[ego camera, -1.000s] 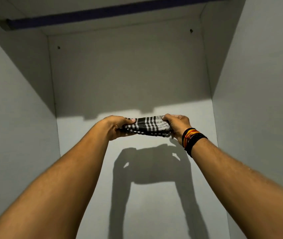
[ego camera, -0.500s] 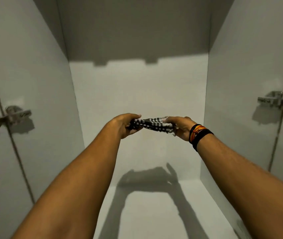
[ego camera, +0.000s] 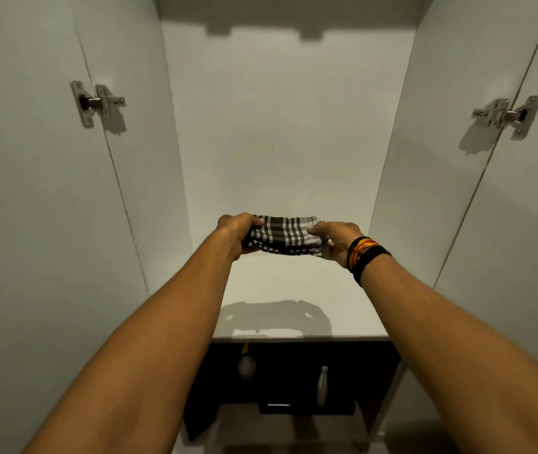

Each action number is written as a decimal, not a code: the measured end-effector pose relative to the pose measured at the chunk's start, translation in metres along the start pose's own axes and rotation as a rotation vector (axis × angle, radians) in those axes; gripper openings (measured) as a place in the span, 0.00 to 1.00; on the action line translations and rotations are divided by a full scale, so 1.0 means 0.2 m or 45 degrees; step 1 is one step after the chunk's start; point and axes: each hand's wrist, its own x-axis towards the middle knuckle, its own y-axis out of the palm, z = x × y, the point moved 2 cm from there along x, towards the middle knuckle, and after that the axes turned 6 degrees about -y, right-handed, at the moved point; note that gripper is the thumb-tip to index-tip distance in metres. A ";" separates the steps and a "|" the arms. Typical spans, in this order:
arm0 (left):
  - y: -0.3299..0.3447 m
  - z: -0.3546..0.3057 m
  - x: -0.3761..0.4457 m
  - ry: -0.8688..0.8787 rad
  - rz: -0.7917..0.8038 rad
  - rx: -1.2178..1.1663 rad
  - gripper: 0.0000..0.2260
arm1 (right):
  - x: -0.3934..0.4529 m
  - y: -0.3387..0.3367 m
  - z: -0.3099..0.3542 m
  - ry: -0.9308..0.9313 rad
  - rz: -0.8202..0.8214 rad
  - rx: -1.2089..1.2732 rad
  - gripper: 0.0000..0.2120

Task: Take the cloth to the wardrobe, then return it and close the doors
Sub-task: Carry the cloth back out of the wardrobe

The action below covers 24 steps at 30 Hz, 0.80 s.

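Note:
A folded black-and-white checked cloth [ego camera: 285,235] is held flat between both hands inside the white wardrobe, a little above its shelf [ego camera: 293,290]. My left hand [ego camera: 236,232] grips the cloth's left end. My right hand [ego camera: 334,240], with dark and orange bands at the wrist, grips its right end. The cloth's shadow falls on the shelf near the front edge. Both wardrobe doors stand open: the left door [ego camera: 15,191] and the right door [ego camera: 529,208].
Metal hinges sit on the left side [ego camera: 97,103] and the right side [ego camera: 506,116]. Below the shelf's front edge is a dark drawer front [ego camera: 280,378] with a metal handle [ego camera: 321,385] and a small hanging key [ego camera: 246,365].
The view has tilted downward from the wardrobe's top to its shelf and the drawer below. The cloth, still held in both hands, now hangs lower, close above the shelf.

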 end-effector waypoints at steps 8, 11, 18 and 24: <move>-0.08 0.65 -0.01 -0.237 -0.157 -0.055 0.07 | -0.06 -0.04 -0.60 0.208 0.076 -0.090 0.09; -0.14 1.03 -0.03 -0.358 -0.236 -0.048 0.11 | -0.13 -0.05 -0.96 0.342 0.088 -0.146 0.08; -0.38 1.77 -0.18 -0.593 -0.356 -0.145 0.13 | -0.36 0.00 -1.65 0.574 0.223 -0.220 0.09; -0.66 2.18 -0.40 -0.613 -0.531 -0.273 0.15 | -0.64 0.20 -1.99 0.619 0.397 -0.305 0.13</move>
